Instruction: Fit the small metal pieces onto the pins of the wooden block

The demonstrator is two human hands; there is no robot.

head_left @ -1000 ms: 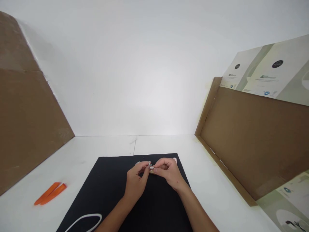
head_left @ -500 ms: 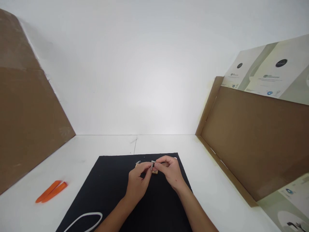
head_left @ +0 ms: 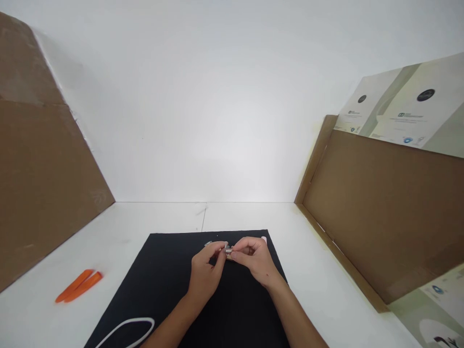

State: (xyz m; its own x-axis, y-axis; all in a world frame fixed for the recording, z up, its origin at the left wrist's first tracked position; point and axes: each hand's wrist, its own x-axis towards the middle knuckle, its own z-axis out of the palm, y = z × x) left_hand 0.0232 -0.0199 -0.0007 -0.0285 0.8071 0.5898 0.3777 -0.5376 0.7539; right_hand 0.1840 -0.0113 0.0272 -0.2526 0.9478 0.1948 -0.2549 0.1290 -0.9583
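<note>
My left hand [head_left: 207, 270] and my right hand [head_left: 258, 258] meet over the far part of a black mat [head_left: 174, 270]. Between their fingertips is a small silvery metal piece [head_left: 228, 250], lying roughly level. My left thumb and index finger pinch its left end, while my right thumb and index finger close on its right side. Its exact kind is too small to tell. Just below it shows a bit of a tan, wood-coloured piece [head_left: 229, 257], mostly hidden by the fingers. Another small greyish piece [head_left: 208, 243] peeks out behind my left hand.
Two long orange pieces [head_left: 79, 286] lie on the white table [head_left: 119, 241] at left. A white cord loop [head_left: 125, 321] crosses the mat's near left corner. A pale pink item [head_left: 264, 239] shows behind my right hand. Cardboard panels [head_left: 47, 179] stand at both sides.
The metal piece has turned from about upright to about level between my fingertips. Both hands stay nearly in place, and my right fingers have shifted slightly lower.
</note>
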